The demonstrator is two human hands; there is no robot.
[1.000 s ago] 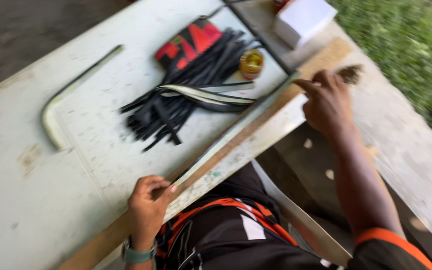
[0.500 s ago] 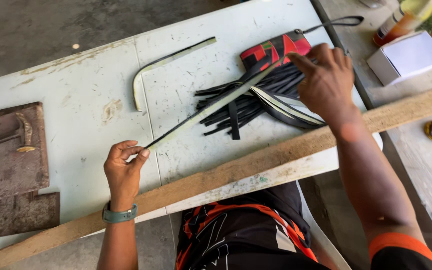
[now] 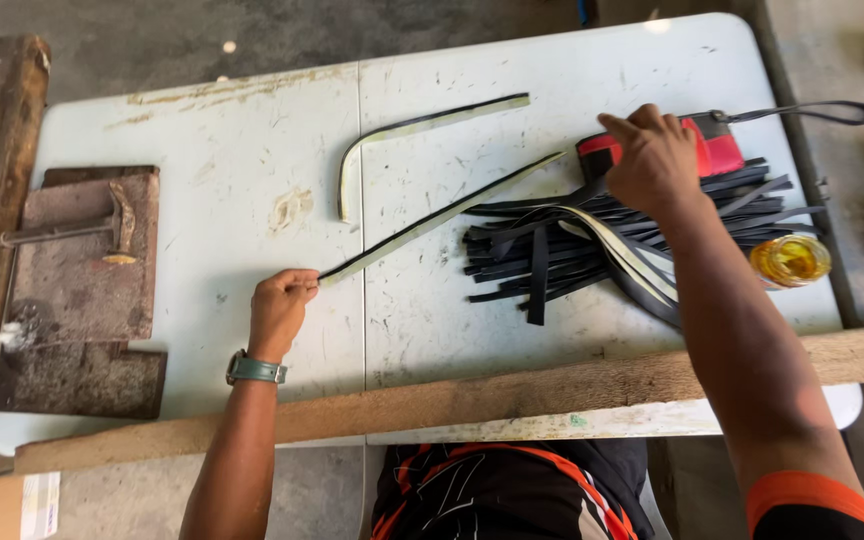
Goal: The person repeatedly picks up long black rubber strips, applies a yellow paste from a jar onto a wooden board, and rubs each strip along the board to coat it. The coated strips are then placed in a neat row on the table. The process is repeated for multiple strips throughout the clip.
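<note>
Now the left hand pinches one end of a long black strip mid-worktop. Right hand, fingers curled, holds its far end above the black strip pile.

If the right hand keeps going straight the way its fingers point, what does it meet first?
Probably nothing soon: the right hand points up-left past the red pouch, over bare white table toward its far edge. Height is unclear.
</note>
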